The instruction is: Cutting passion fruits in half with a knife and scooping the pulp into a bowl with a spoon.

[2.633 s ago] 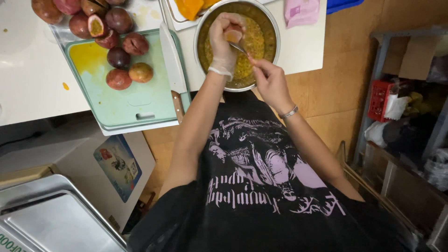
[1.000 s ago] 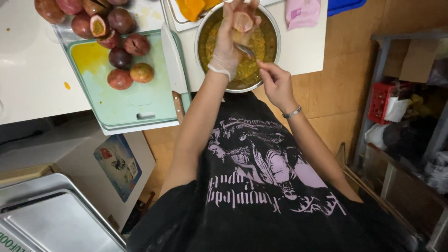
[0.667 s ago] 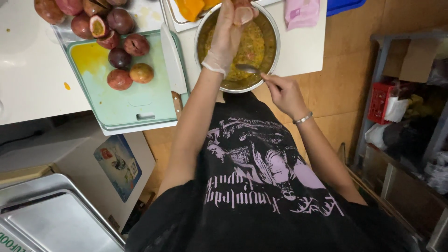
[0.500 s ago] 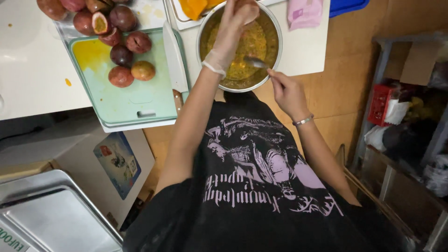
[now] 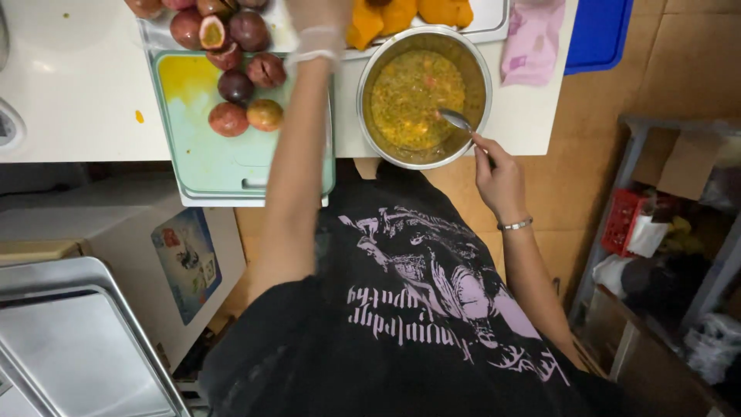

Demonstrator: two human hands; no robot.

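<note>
Scooping fruit pulp into a metal bowl

From the head camera: the right hand point(image 5: 500, 179) pinches a spoon point(image 5: 457, 120) dipped in the bowl point(image 5: 423, 94) of yellow pulp. The left hand point(image 5: 318, 23) reaches past it to the tray; its grip is cut off. Whole passion fruits point(image 5: 235, 86) wait left of it, uncut.

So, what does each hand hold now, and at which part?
The right hand holds a metal spoon by its handle end, over the steel bowl. The gloved left hand is cut off; cannot tell.

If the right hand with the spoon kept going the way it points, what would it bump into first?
Probably the yellow pulp inside the metal bowl: the right hand aims its spoon there, and the tip seems nearly touching it.
</note>
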